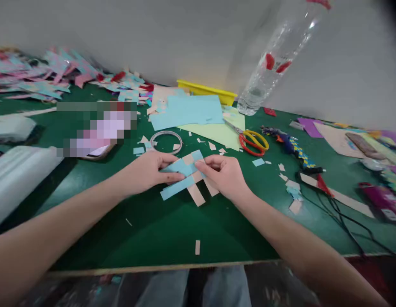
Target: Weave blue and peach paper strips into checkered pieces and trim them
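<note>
Between my two hands is a small woven piece of blue and pale pink paper strips (188, 170), held just above the green table. My left hand (149, 169) pinches its left side between thumb and fingers. At its right side my right hand (224, 174) grips the crossing strips, thumb on top. Loose strip ends stick out at the lower left and at the bottom. Behind the piece lies a roll of clear tape (166, 133). To the right of it rest scissors (253, 142) with red and yellow handles.
Blue paper sheets (191, 111) and a yellow tray (211, 91) are at the back, near a tilted clear bottle (265, 68). Paper strips (53, 72) pile up at the back left. A blurred-out phone (98, 132) lies left; a braided cord (294, 147) and scraps lie right.
</note>
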Tool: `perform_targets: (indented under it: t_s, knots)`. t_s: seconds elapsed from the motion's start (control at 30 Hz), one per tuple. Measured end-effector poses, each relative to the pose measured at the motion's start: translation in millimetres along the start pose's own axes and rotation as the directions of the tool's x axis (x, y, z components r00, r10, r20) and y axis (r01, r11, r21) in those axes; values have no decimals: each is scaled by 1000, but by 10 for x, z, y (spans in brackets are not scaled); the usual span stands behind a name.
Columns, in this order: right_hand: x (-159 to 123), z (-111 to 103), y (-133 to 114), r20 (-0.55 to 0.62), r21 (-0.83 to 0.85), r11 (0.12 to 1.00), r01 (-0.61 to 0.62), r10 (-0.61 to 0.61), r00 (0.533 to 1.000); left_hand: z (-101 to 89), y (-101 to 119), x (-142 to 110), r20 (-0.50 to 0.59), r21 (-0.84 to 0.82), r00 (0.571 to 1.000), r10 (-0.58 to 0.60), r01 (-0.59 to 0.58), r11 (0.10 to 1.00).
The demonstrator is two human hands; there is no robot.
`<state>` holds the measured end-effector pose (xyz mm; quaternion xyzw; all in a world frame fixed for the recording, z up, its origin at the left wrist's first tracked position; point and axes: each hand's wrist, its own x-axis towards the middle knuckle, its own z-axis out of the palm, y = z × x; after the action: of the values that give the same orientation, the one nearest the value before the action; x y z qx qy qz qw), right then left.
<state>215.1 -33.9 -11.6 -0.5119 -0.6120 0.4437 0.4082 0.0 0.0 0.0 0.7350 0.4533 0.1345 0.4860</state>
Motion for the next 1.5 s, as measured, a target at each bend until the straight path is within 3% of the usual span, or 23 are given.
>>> perform_targets:
  t_s: [0.67,0.97,1.5]
  knots:
    - [16,-5,19,25,-2,997,72,-72,997,6,51,-23,7,38,994,109,-109,993]
    - [-19,13,-2,16,-38,989,142,-142,990,7,73,-28,49,18,994,101,-101,995]
    - [-17,18,-6,19,-45,989,138,-138,990,28,43,-9,54,-42,989,135,-132,990]
